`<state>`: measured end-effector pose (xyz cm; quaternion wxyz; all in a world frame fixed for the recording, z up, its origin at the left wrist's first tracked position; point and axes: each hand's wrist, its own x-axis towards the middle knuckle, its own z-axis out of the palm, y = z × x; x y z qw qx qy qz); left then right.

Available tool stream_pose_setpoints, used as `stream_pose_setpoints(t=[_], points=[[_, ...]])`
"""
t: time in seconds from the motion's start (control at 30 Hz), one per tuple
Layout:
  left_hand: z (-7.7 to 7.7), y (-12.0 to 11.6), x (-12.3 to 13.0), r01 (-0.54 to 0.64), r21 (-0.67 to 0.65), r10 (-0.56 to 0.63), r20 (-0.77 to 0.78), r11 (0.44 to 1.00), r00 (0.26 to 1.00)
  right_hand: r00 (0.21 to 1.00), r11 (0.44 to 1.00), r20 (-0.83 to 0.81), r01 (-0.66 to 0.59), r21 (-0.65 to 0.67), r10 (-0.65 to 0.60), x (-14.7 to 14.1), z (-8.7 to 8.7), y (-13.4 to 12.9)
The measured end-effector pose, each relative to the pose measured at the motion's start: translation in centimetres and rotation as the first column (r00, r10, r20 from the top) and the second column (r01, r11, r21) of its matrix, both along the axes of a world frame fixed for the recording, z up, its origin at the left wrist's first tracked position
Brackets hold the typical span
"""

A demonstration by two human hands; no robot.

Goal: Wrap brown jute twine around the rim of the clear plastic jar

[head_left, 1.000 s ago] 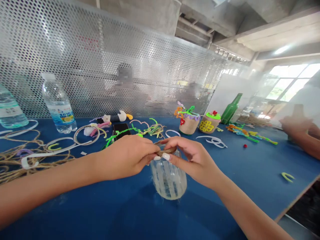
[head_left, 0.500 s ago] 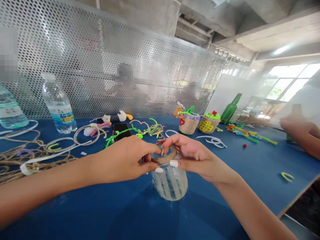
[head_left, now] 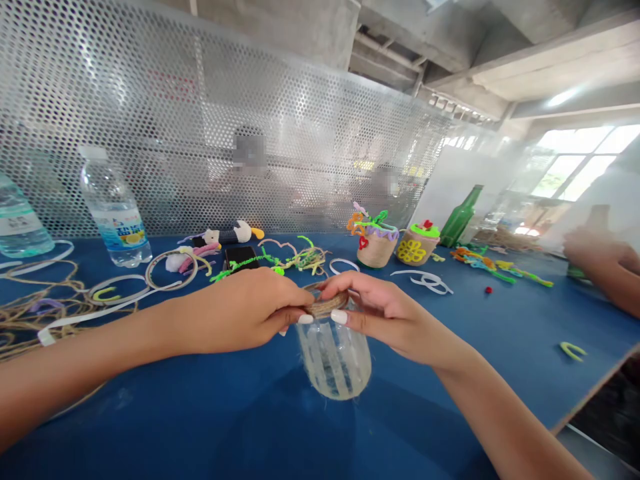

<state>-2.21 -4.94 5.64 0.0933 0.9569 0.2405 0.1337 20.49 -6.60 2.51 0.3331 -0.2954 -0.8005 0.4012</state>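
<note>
Head view: your left hand (head_left: pixel 240 310) and right hand (head_left: pixel 385 315) pinch a coiled brown jute twine ring (head_left: pixel 327 304) from either side, fingers closed on it, at the top of a clear ribbed plastic jar (head_left: pixel 334 360) on the blue table (head_left: pixel 150 427).

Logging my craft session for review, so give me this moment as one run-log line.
left hand: pinching brown jute-twine coil | right hand: pinching same coil | coil atop clear striped plastic jar
</note>
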Motion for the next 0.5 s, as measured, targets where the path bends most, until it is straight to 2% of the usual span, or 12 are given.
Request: stream_pose_setpoints(t=[0.13, 0.23, 0.37, 0.5], points=[[0.32, -0.27, -0.02, -0.011, 0.005, 0.012, -0.050, 1.000, 0.999, 0.996, 0.996, 0.048, 0.071, 0.053, -0.073, -0.17, 0.24, -0.14], [0.25, -0.44, 0.15, -0.027, 0.004, 0.028, -0.072, 1.000, 0.997, 0.983, 0.976, 0.114, 0.120, 0.184, -0.143, -0.16, 0.36, -0.36], [-0.22, -0.35, 0.32, -0.043, 0.010, 0.043, -0.080, 0.999, 0.996, 0.942, 0.882, 0.225, 0.126, 0.454, -0.250, -0.20, 0.39, -0.75], [-0.60, -0.18, 0.44, -0.053, 0.042, 0.056, -0.083, 0.998, 0.995, 0.911, 0.815, 0.269, 0.112, 0.569, -0.313, -0.48, 0.34, -0.85]])
